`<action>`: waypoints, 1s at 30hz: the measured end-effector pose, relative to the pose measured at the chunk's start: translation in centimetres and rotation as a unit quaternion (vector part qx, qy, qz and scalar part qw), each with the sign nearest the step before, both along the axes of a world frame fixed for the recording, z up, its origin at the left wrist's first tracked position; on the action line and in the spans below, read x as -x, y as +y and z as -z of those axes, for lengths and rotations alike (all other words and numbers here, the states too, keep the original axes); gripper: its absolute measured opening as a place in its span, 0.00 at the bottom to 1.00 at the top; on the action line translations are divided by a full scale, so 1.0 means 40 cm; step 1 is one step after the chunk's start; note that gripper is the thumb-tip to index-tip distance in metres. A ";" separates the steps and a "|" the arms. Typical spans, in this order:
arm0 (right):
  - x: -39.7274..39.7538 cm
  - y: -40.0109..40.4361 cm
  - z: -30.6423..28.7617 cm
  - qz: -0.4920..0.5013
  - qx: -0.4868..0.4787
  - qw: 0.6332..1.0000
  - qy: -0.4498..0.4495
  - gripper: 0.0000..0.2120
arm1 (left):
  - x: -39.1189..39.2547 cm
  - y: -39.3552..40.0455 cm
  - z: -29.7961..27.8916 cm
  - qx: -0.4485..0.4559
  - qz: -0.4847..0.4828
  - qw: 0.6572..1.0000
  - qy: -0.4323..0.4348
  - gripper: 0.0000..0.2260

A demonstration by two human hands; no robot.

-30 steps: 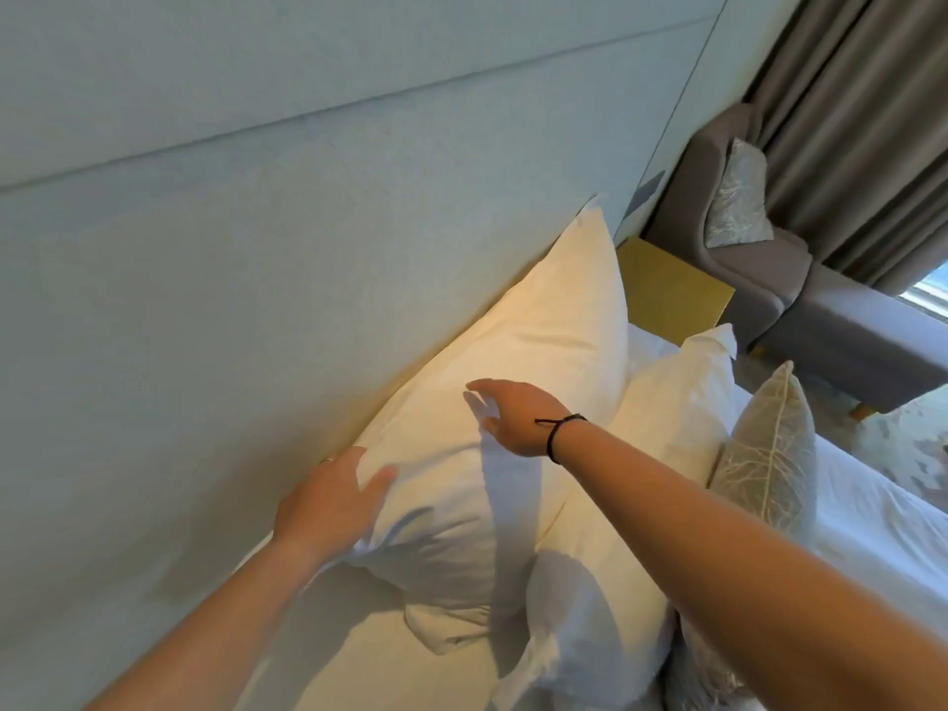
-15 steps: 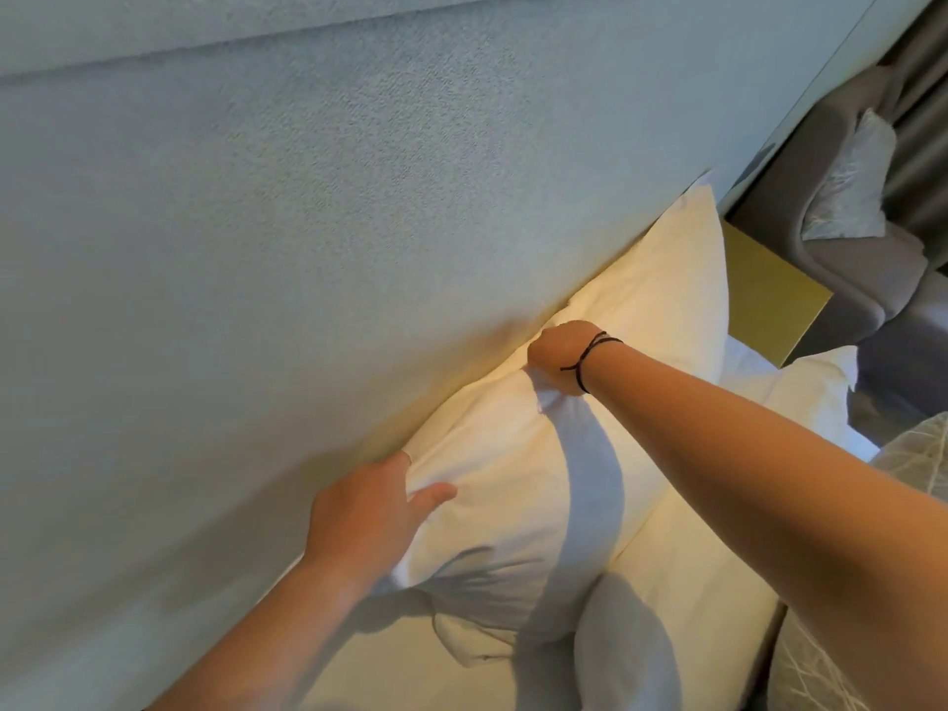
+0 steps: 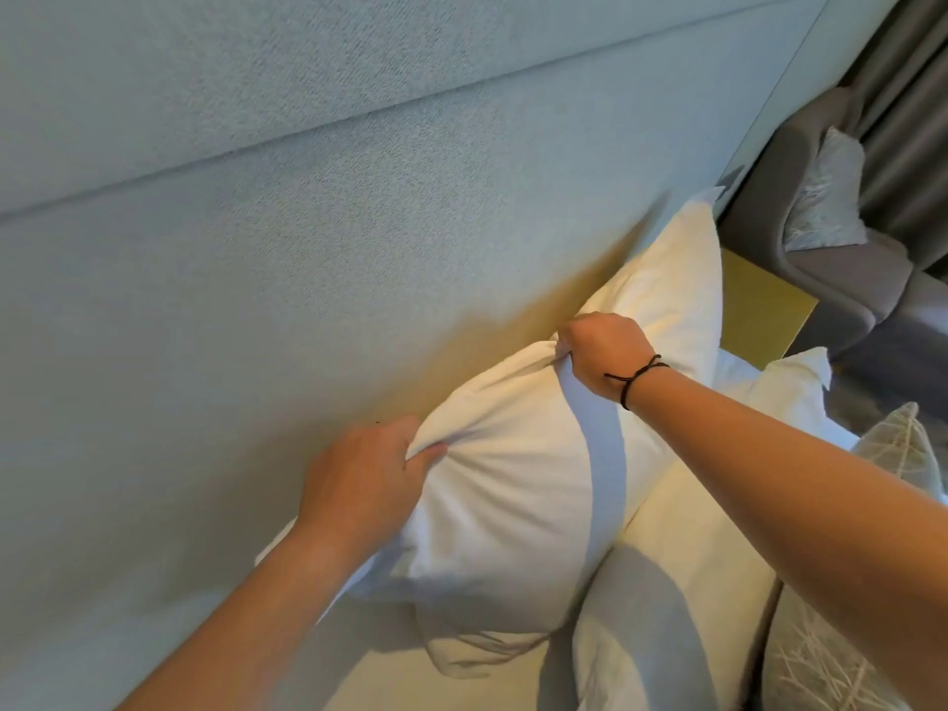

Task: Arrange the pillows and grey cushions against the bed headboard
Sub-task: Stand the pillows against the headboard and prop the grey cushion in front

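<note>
While my left hand (image 3: 367, 467) and right hand (image 3: 603, 351) pinch its top edge, the pillow (image 3: 513, 479) hangs below them, against the headboard (image 3: 308, 223), over the bed (image 3: 390, 679).

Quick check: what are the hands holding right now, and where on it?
Both hands grip the white pillow leaning on the headboard. The left hand bunches its upper left edge; the right hand pinches the top edge further right.

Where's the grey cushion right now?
In the head view the grey cushion is at the far right edge, upright behind the right forearm, next to the second white pillow and away from the headboard.
</note>
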State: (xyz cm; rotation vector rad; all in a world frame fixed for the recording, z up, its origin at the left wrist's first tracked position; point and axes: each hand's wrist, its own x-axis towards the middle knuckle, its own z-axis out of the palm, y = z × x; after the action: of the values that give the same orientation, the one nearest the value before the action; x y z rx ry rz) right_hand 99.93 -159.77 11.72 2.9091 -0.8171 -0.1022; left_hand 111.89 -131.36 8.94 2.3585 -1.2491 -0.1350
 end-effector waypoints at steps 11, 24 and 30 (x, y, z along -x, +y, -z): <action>0.087 0.140 0.128 0.117 -0.118 0.976 -0.137 0.29 | -0.014 0.051 0.012 -0.141 0.043 0.967 0.208 0.24; 0.211 0.156 0.178 0.329 -0.436 0.773 -0.321 0.43 | -0.052 -0.171 -0.001 -0.067 0.009 0.964 0.257 0.13; 0.266 0.101 0.207 0.419 -0.419 0.703 -0.393 0.40 | -0.047 -0.462 -0.013 -0.080 0.053 0.956 0.276 0.22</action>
State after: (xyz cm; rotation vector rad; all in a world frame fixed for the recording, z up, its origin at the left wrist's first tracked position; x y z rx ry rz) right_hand 89.28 -155.75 3.45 2.8374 -2.8451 1.0221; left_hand 113.77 -149.85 9.47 2.1542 -1.1070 -0.8944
